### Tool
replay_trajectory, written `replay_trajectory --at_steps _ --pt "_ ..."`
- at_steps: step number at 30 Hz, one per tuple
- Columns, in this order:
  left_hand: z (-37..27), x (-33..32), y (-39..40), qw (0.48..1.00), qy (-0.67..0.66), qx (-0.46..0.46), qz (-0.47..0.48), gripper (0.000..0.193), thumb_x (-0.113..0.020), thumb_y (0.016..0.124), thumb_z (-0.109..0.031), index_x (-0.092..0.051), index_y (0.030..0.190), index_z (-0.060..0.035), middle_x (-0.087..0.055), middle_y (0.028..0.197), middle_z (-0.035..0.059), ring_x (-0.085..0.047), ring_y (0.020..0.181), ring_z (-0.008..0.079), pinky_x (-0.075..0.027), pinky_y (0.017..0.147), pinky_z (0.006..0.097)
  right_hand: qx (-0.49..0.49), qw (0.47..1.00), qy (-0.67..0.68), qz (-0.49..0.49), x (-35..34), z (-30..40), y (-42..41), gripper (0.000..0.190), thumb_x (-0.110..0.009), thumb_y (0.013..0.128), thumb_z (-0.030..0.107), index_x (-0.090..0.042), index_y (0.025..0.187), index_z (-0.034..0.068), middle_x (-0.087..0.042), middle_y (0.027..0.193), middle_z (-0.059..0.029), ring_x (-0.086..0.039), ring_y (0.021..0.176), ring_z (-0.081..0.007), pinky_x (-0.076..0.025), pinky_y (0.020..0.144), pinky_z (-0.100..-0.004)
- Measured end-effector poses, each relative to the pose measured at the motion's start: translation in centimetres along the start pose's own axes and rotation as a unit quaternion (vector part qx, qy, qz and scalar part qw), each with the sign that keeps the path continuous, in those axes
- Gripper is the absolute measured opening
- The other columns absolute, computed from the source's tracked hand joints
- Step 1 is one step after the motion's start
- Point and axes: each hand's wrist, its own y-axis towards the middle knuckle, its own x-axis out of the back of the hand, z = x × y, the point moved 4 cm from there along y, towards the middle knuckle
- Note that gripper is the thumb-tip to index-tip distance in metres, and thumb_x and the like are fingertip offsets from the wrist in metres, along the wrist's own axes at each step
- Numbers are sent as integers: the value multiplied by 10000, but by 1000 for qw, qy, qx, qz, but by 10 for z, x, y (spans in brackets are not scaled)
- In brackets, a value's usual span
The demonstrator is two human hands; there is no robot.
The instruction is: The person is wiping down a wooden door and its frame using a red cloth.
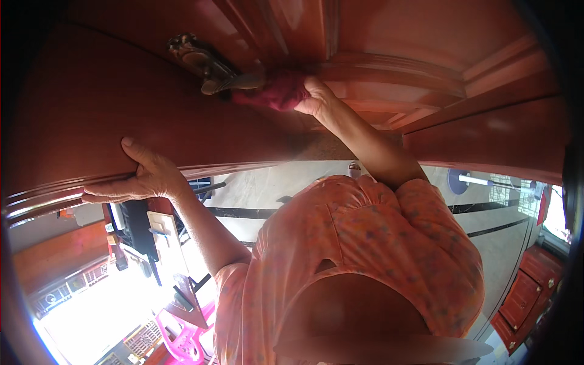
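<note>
A panelled, reddish-brown wooden door (pixel 388 36) fills the upper part of the view, and a reddish-brown frame with a moulded edge (pixel 82 109) lies left of it. My right hand (pixel 316 96) grips a dark red cloth (pixel 283 91), which lies against the lever of the ornate metal door handle (pixel 205 66). The fingers are mostly hidden by the cloth. Lower left, my left hand (pixel 146 178) rests on the frame's edge, thumb spread apart from the fingers, holding nothing loose.
A pink plastic chair (pixel 182 342) stands at the lower left, near a table with dark items. On the right are a pedestal with a round purple base (pixel 457 181) and a red wooden cabinet (pixel 524 296). The pale floor (pixel 246 187) has black stripes.
</note>
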Motion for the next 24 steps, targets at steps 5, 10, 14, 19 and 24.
replay_trajectory --at_steps 5,10,14,19,24 --pt "-7 0 3 999 5 -35 -4 896 -653 735 -456 -186 1349 1 -127 1361 307 -139 1271 457 -247 963 565 -3 988 43 -148 85 0 5 258 -332 908 190 -514 1027 50 -586 1024 -101 -603 747 -233 -513 703 -399" --pt "-4 2 3 999 23 -28 -1 922 -667 731 -437 -157 1343 27 -132 1356 308 -167 1270 435 -244 986 540 181 953 183 -159 92 72 -20 276 -307 890 231 -536 979 106 -571 955 -56 -565 781 -214 -462 719 -373" --pt "12 -8 -1 993 -116 -23 -10 923 -700 731 -349 -135 1325 73 -148 1342 300 -187 1263 415 -256 1004 484 287 887 259 -254 118 127 -72 287 -297 862 242 -576 851 176 -603 765 -26 -559 672 -177 -453 633 -335" --pt "-10 -4 9 999 -25 -42 2 938 -668 730 -441 -152 1315 79 -147 1342 322 -126 1278 437 -182 1007 533 482 800 30 -357 309 268 -112 279 -319 833 291 -571 912 199 -600 878 2 -547 801 -158 -431 732 -351" --pt "-2 3 5 997 34 -64 4 898 -650 758 -402 -130 1322 64 -137 1336 319 -109 1271 447 -163 994 564 508 781 187 -311 214 282 -156 304 -335 808 338 -559 975 218 -563 1046 20 -532 931 -181 -405 806 -394"
